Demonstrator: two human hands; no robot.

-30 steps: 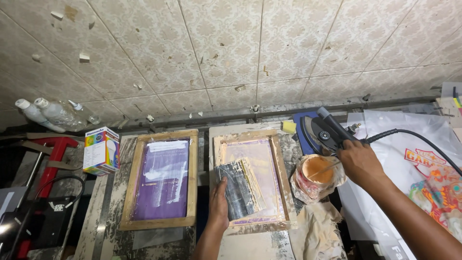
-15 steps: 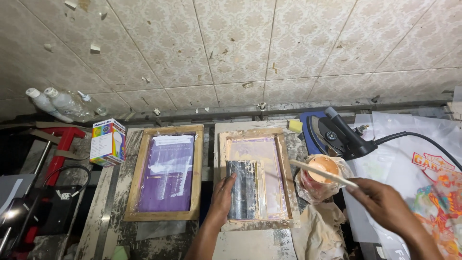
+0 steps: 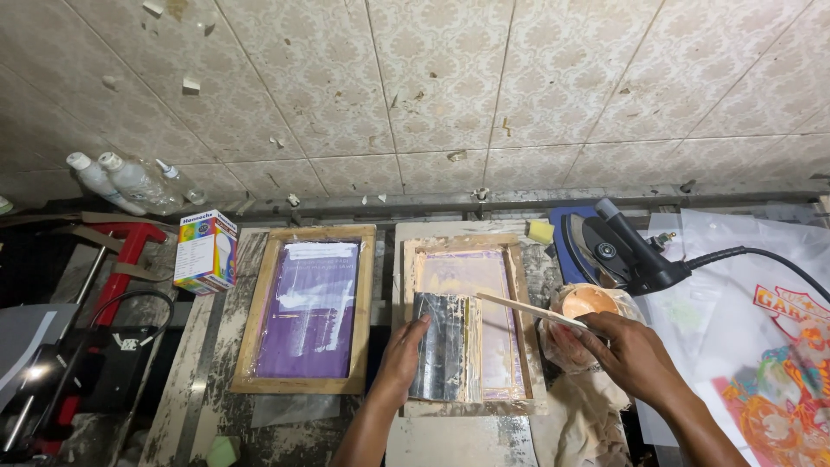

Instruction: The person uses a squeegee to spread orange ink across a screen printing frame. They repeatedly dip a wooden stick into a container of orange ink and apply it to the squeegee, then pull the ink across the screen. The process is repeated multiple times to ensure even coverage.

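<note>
Since 0.5 s ago: R hand [image 3: 627, 355] lifted flat wooden stick [image 3: 529, 310] out of ink tub [image 3: 586, 304]; stick tip now over wooden screen frame [image 3: 469, 322]. Head view: R fingers pinched on stick. L hand [image 3: 405, 356] flat, fingers spread narrow, pressing dark squeegee [image 3: 441, 346] inside frame.

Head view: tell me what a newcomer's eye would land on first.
Two wooden screen frames lie side by side mid-bench: the left frame has a purple mesh, and the right frame sits under the left hand, which presses a dark squeegee onto it. The right hand holds a flat stick over an orange paint tub. Behind the tub sits a black iron.
</note>
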